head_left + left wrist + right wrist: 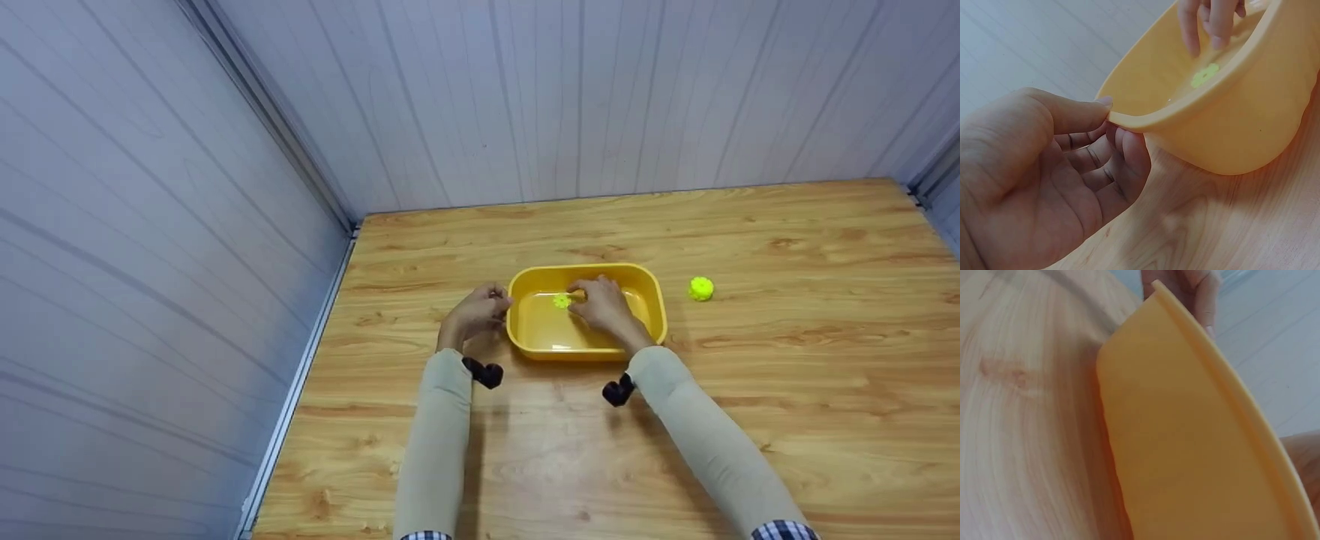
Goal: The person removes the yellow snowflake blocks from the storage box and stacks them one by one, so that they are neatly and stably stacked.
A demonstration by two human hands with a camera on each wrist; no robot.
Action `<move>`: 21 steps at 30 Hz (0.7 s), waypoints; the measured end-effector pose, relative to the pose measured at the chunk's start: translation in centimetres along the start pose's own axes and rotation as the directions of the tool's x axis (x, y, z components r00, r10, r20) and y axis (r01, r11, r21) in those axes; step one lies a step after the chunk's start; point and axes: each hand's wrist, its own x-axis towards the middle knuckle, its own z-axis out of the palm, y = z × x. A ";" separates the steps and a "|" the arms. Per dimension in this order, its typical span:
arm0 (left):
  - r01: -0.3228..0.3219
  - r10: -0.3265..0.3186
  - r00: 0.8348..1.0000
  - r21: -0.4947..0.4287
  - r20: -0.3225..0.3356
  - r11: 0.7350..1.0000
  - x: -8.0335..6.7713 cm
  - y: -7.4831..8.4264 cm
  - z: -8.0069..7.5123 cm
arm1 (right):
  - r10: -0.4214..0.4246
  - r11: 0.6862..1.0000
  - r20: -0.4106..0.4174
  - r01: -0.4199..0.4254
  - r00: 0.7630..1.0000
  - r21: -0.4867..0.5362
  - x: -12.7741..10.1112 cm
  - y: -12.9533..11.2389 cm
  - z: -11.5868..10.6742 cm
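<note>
A yellow plastic basin (585, 354) stands on the wooden table. My left hand (480, 315) pinches its left rim, thumb on top and curled fingers below, as the left wrist view (1055, 169) shows. Inside the basin lies a flat, flower-shaped yellow-green piece (562, 301), also visible in the left wrist view. My right hand (604, 306) reaches into the basin just right of that piece. Its fingers (1221, 25) point down and appear apart from the piece, with nothing seen between them. From the right wrist, the basin's outer wall (1185, 427) hides most of that hand.
To the right of the basin, a thicker yellow-green flower-shaped object (701, 289) rests on the table (810, 360). Pale panelled walls (480, 105) rise behind the table and on its left side.
</note>
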 end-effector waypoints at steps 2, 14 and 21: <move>-0.006 0.006 1.000 0.008 -0.003 1.000 0.1 0.0 0.0 | -0.007 0.999 0.007 0.007 1.000 -0.036 0.1 -0.2 0.1; 0.009 -0.008 1.000 0.014 -0.014 1.000 -0.1 0.1 0.1 | 0.005 0.989 0.065 0.005 0.998 -0.146 0.0 -0.9 0.6; 0.011 -0.011 1.000 0.003 -0.007 1.000 -0.1 0.1 0.1 | 0.026 0.991 0.075 -0.016 0.997 -0.133 -0.2 -0.9 0.6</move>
